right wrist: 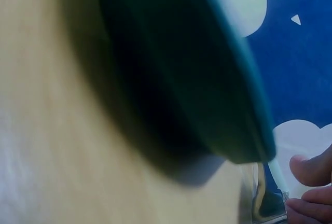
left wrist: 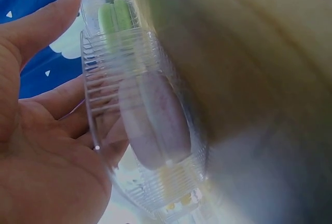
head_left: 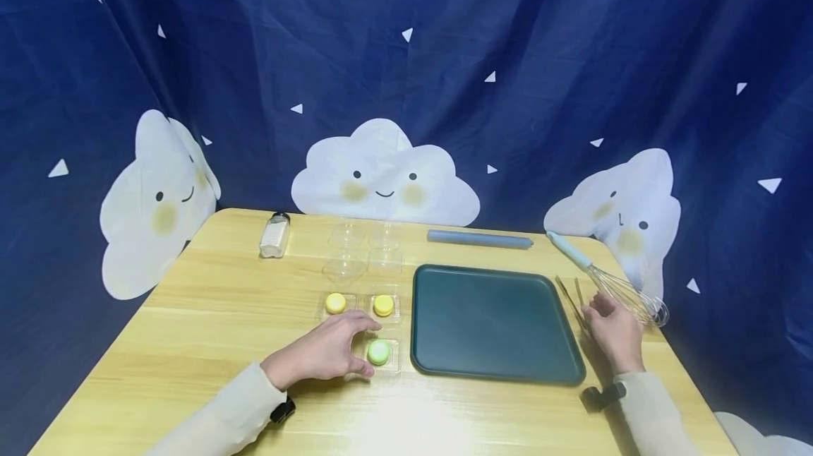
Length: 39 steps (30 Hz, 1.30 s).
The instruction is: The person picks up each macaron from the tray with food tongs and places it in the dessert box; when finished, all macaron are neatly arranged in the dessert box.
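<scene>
My left hand [head_left: 327, 349] reaches over several small clear plastic boxes, thumb and fingers spread apart. Near its fingertips lies a green macaron [head_left: 378, 352] in its box. Two yellow macarons [head_left: 383, 306] sit in boxes just beyond. Beside the palm in the left wrist view stands a clear box [left wrist: 93, 105] with a pale purple macaron [left wrist: 155, 125], hidden under the hand in the head view. My right hand [head_left: 616, 334] is at metal tongs [head_left: 569, 303] right of the dark green tray [head_left: 495, 322]. Thumb and fingers stand apart there; the contact is partly hidden.
Clear plastic lids [head_left: 344, 267] lie behind the macarons. A shaker jar [head_left: 274, 237] stands at the back left, and a grey-blue rolling pin [head_left: 479, 238] lies along the back. A whisk [head_left: 597, 271] with a pale blue handle lies beyond my right hand.
</scene>
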{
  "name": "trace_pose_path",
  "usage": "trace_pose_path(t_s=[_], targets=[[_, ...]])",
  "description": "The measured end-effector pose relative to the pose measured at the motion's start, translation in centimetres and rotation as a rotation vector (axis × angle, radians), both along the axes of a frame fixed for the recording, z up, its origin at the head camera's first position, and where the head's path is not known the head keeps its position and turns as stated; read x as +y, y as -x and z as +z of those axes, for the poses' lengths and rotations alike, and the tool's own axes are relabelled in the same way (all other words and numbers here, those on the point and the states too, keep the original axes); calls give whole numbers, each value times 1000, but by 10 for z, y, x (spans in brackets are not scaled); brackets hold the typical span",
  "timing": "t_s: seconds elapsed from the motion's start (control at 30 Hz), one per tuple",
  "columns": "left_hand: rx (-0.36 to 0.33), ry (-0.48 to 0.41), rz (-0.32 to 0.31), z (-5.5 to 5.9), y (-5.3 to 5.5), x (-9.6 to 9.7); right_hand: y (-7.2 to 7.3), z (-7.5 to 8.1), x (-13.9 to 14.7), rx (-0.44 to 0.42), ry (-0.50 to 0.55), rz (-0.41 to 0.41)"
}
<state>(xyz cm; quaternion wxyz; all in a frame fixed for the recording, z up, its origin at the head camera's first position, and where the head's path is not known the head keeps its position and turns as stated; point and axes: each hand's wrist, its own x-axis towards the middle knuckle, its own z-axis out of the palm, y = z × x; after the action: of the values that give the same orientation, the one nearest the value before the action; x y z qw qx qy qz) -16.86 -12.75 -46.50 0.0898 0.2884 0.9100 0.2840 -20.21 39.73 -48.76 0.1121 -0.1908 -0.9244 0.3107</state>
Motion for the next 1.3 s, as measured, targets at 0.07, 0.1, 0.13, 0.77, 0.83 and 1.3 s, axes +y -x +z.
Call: trace_pose_path(t_s=[0.07, 0.1, 0.13, 0.77, 0.83, 1.3], targets=[[-1, 2, 0, 0, -1, 0, 0, 0, -1, 12, 15, -4], [-2, 4, 0, 1, -1, 0, 0, 0, -1, 17, 25, -10], [-3, 5, 1, 1, -1, 0, 0, 1, -2, 23, 34, -14], [15, 19, -3, 3, -3, 1, 2, 18, -16, 124, 147, -58], [14, 21, -4, 3, -4, 1, 2, 21, -18, 128, 152, -59], [-6, -59, 35, 6, -1, -6, 7, 40, -34, 179, 196, -68]])
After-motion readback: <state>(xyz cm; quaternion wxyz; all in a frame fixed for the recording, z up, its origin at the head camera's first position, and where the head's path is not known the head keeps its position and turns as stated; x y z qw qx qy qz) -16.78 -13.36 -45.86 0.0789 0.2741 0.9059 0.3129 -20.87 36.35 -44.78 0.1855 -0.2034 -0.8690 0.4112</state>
